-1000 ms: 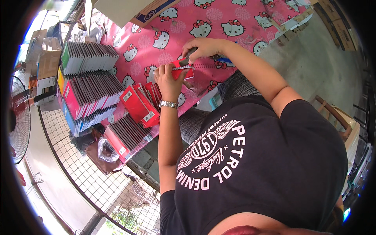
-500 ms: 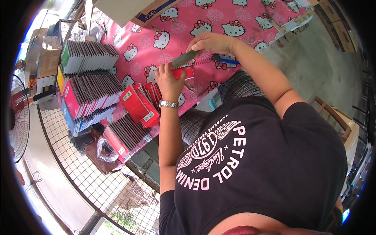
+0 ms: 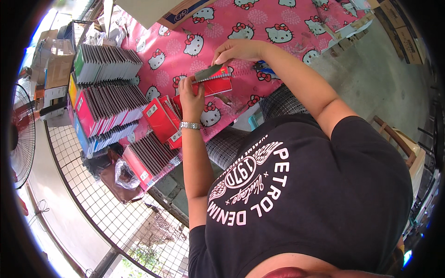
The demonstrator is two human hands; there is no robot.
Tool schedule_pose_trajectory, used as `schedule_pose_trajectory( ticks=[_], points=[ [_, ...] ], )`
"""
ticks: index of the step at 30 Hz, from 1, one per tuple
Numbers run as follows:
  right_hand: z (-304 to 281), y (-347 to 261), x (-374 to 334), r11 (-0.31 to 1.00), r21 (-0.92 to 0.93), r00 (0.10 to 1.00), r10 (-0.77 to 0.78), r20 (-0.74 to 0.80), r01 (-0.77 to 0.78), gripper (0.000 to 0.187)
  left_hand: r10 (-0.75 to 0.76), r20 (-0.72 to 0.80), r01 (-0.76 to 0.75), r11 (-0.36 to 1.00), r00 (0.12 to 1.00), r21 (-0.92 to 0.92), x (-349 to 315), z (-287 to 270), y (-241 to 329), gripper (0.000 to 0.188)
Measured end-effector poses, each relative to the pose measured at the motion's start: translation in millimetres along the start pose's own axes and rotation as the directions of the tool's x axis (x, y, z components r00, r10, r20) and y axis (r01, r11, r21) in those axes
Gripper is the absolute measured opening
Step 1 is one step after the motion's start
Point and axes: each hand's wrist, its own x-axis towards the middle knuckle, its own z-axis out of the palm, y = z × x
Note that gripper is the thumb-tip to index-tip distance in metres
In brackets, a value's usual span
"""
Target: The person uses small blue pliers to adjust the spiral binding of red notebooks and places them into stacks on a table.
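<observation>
A red notebook (image 3: 217, 87) lies on the table in front of me, with a row of coil binding along its far edge. My left hand (image 3: 191, 98) is closed on the notebook's left end, thumb and fingers pinching near the binding. Between my two hands runs a flat, dark grey-green strip (image 3: 208, 72), lying along the binding; its exact kind is unclear. My right hand (image 3: 233, 52) pinches the strip's right end. A loose wire coil (image 3: 242, 72) sticks out past the notebook's right end. Beside it is a blue-handled tool (image 3: 265, 71), partly hidden behind my right forearm.
Left of my left hand lie red notebooks (image 3: 160, 118). Farther left stand tall stacks of coil-bound notebooks (image 3: 109, 104), with another stack (image 3: 148, 155) nearer me. A cardboard box (image 3: 150, 11) sits at the back of the pink patterned table cover (image 3: 278, 34). A fan (image 3: 21, 134) stands at far left.
Both hands have shifted slightly left, and the strip has moved down and left with my right hand. More of the red notebook shows to the right of my left hand.
</observation>
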Motion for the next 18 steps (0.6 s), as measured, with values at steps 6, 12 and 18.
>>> schedule_pose_trajectory(
  ticks=[6, 12, 18],
  points=[
    [3.5, -2.7, 10.0, 0.995, 0.095, 1.000, -0.012, 0.019, 0.010, 0.023, -0.165, 0.087, 0.177, 0.971, 0.982, -0.162, 1.6, -1.4, -1.8, 0.027],
    [2.2, 1.5, 13.6, 0.988, 0.153, 0.994, -0.050, 0.102, 0.034, 0.027, -0.190, 0.093, 0.208, 0.944, 0.977, -0.257, 1.2, -0.6, -3.7, 0.027],
    [-29.3, -5.0, -5.6, 0.630, -0.756, 0.899, -0.208, -0.385, -0.178, 0.031, -0.217, 0.031, 0.216, 0.925, 0.976, -0.313, -4.2, 3.3, -13.5, 0.021]
  ],
)
